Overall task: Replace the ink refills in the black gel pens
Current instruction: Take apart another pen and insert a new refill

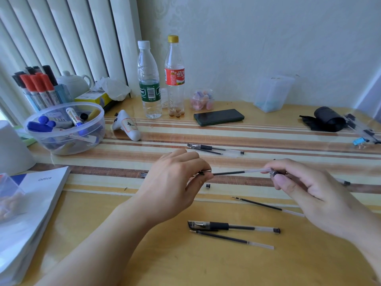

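While the left hand [175, 178] pinches the tip end of an ink refill [237, 172] above the bench [165, 254], the right hand [305, 182] grips its other end, seemingly with a small black cap; two gel pens [233, 226] and spare refills [266, 206] lie nearby

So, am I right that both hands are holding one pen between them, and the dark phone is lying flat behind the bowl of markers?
Not quite: the head view shows the phone lying flat right of the two bottles, not behind the bowl of markers. The left hand and right hand do hold one pen between them.
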The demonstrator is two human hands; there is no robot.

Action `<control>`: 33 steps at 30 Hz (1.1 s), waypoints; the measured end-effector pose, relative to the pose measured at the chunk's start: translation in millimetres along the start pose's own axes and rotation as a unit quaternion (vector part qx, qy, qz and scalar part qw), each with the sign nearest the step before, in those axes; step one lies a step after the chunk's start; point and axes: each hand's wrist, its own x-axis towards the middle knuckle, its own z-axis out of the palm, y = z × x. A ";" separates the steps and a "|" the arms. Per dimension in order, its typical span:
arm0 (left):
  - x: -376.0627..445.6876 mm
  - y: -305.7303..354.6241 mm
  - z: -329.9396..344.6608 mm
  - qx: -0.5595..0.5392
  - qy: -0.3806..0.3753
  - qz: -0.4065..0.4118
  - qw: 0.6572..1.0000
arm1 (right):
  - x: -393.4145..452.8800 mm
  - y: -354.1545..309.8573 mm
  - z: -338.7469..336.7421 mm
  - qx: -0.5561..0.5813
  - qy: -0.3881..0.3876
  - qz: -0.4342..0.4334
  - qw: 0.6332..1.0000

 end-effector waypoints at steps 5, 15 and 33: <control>-0.8 -2.2 -0.9 0.033 -0.023 0.018 0.999 | -0.7 -3.5 0.3 -0.005 -0.008 -0.002 1.000; -2.3 15.5 2.5 0.085 -0.035 0.083 0.992 | -2.0 -18.3 24.1 -0.069 -0.053 -0.009 0.996; -0.7 17.9 4.0 -0.129 0.051 -0.052 0.989 | -1.6 -26.0 35.6 0.063 0.046 -0.026 0.997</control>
